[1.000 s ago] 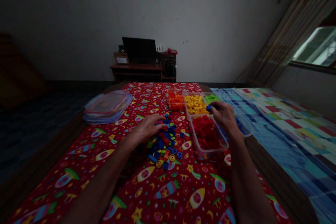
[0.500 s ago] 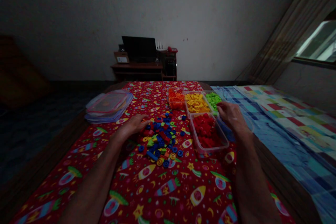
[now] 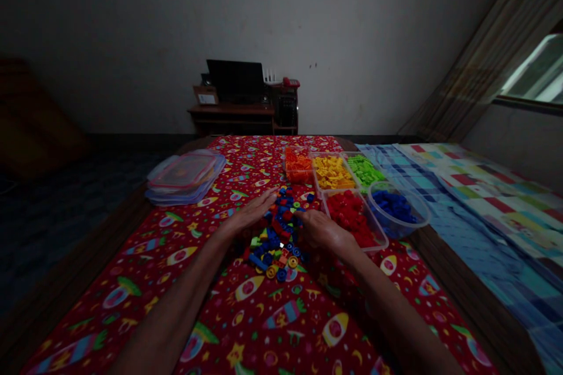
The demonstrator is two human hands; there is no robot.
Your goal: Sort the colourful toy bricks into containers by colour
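Note:
A loose pile of mixed toy building bricks [image 3: 275, 240], blue, red, yellow, green and orange with some small wheels, lies on the red patterned tablecloth [image 3: 237, 334]. Along the pile's left side rests my left hand [image 3: 255, 212], fingers stretched out flat and pointing away from me. My right hand [image 3: 321, 227] reaches in from the right, its fingertips at the pile's edge; whether they pinch a brick is hidden. Beside it stands a clear box of red bricks [image 3: 352, 217], and a round tub of blue bricks [image 3: 396, 206] is farther right.
Behind the red box sit boxes of yellow bricks [image 3: 333, 173], green bricks [image 3: 364, 170] and orange bricks [image 3: 298, 164]. Stacked plastic lids [image 3: 185, 179] lie at the table's left edge. A bed [image 3: 484, 217] adjoins the right side; a desk with a monitor [image 3: 236, 81] stands by the wall.
My right hand has moved left from above the blue tub to the pile, uncovering the tub. My left hand has shifted slightly right and forward, fingers straighter along the pile.

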